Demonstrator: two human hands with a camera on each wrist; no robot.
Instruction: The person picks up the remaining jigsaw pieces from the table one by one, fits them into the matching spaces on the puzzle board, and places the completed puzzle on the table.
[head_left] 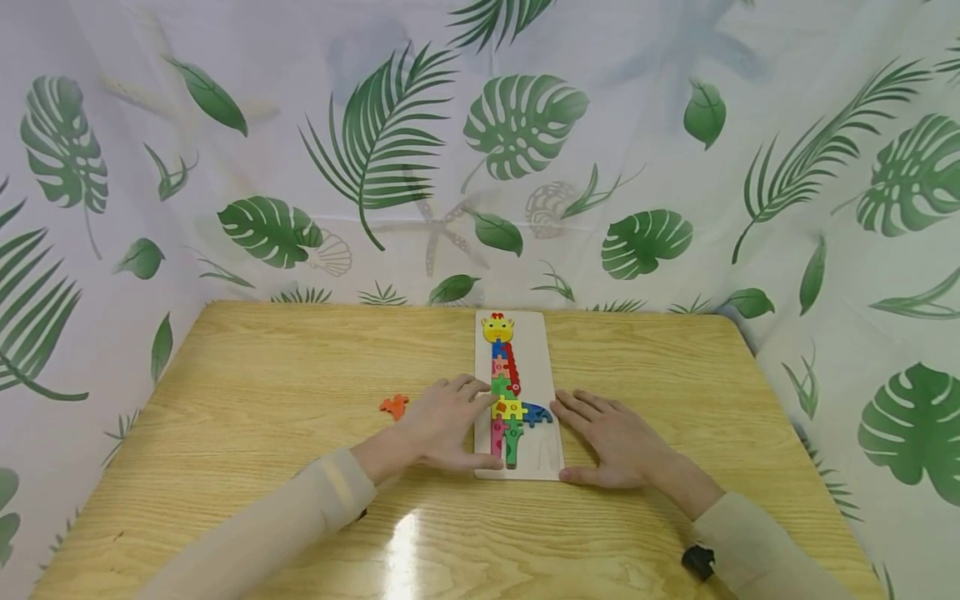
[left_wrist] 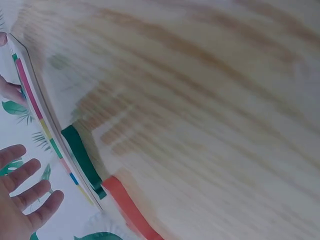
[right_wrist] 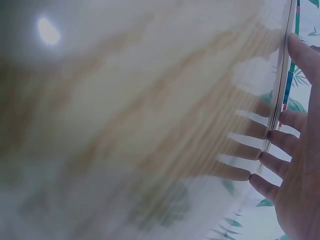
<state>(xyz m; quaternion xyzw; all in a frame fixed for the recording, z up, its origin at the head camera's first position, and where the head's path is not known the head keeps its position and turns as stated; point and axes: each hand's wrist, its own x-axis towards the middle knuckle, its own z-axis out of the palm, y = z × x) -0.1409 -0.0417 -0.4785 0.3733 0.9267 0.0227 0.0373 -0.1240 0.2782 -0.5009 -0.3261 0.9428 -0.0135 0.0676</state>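
Observation:
A giraffe jigsaw puzzle [head_left: 512, 409] of bright numbered pieces lies in a pale wooden board [head_left: 534, 350], with a bare recess [head_left: 549, 454] showing at its lower right. My left hand [head_left: 450, 425] reaches over the board's left edge, fingers spread, the thumb by the giraffe's feet. At the right edge, my right hand [head_left: 618, 442] rests with its fingers extended and its fingertips along the board's side. To the left lies an orange piece [head_left: 393, 407]. The left wrist view also shows a dark green piece [left_wrist: 82, 160] beside the board, which my left hand hides in the head view.
The board stands on a wood-grain table [head_left: 300, 358]. Behind it and at both sides hangs a white curtain [head_left: 420, 275] printed with green leaves. Light glares off the table's front.

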